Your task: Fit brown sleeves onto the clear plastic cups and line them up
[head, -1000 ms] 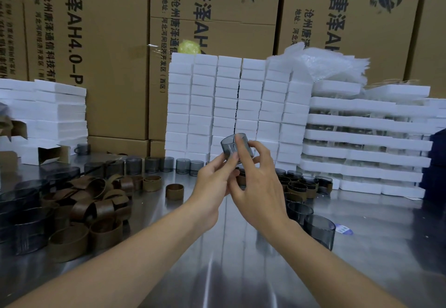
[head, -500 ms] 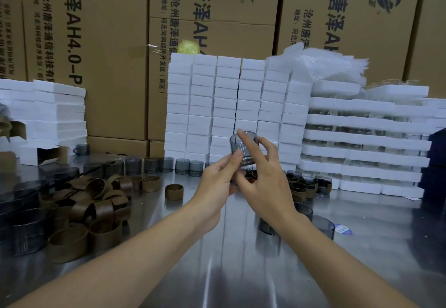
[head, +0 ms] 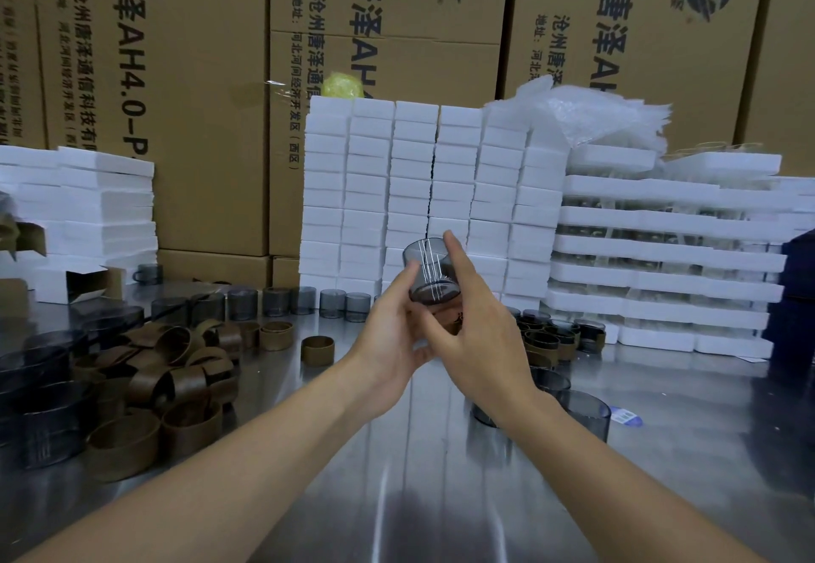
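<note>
Where the cup is: the smoky clear cup (head: 427,269) is up in the air between both hands, over the middle of the tabletop (head: 419,496), mouth up and leaning a little.

Left hand: the left hand (head: 388,342) grips the cup's lower left side, fingers curled in against the wall.

Right hand: the right hand (head: 480,350) has its index finger laid straight up the cup's right side. The other fingers curl in under the base, so it's holding on too. The thumb is hidden.

What just changed: a second ago the cup was tipped over hard with the mouth facing sideways. Since then it's been rolled almost upright and the right-hand fingers have re-set around it.

Sleeve: there's a bit of brown (head: 454,322) just under the base between the palms. That's probably the sleeve going on from the bottom, but I can't say for sure.

What it means: I'd guess this one is mid-fitting, not done. It needs seating, then goes down with the sleeved cups (head: 551,337) on the right.

Left to do: plenty. There's a pile of loose sleeves (head: 145,368) on the left and a row of bare cups (head: 282,302) along the back.
</note>
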A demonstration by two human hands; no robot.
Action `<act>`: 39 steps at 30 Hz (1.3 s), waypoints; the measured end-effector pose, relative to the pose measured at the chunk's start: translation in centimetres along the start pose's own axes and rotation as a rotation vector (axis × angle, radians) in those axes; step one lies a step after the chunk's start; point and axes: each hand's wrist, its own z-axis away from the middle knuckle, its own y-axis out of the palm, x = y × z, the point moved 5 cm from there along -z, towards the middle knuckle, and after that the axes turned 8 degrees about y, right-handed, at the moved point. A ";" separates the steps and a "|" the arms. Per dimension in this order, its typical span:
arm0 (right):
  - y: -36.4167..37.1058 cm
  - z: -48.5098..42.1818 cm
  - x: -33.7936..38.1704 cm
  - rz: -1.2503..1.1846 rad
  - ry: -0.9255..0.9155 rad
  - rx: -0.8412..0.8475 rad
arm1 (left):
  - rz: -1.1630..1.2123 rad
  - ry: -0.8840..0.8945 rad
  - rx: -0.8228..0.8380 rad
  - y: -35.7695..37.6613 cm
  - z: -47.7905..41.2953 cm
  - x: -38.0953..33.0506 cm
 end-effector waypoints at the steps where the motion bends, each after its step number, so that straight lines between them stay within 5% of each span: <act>1: 0.0 0.0 0.0 0.026 -0.012 -0.010 | -0.004 0.008 -0.001 0.0 0.0 -0.1; 10: 1.3 -0.2 -0.4 -0.416 0.160 0.083 | -0.046 0.054 -0.013 -0.2 0.2 -0.4; 20: 0.1 0.2 0.4 0.152 -0.090 -0.027 | -0.065 0.055 -0.093 -1.1 -0.4 -0.2; 25: 2.0 0.2 -0.1 -0.399 0.146 0.147 | -0.048 0.055 -0.016 -0.7 -0.5 0.1; 28: 2.4 0.2 0.0 -0.506 0.217 0.167 | -0.110 0.048 -0.032 -1.0 -0.8 0.4; 36: 2.0 -0.6 -1.9 -0.470 0.399 0.145 | -0.773 0.072 -0.014 -3.6 -1.6 2.0; 39: 1.8 -0.4 -2.9 -0.362 0.416 0.115 | -1.316 0.194 -0.062 -7.7 -2.3 2.3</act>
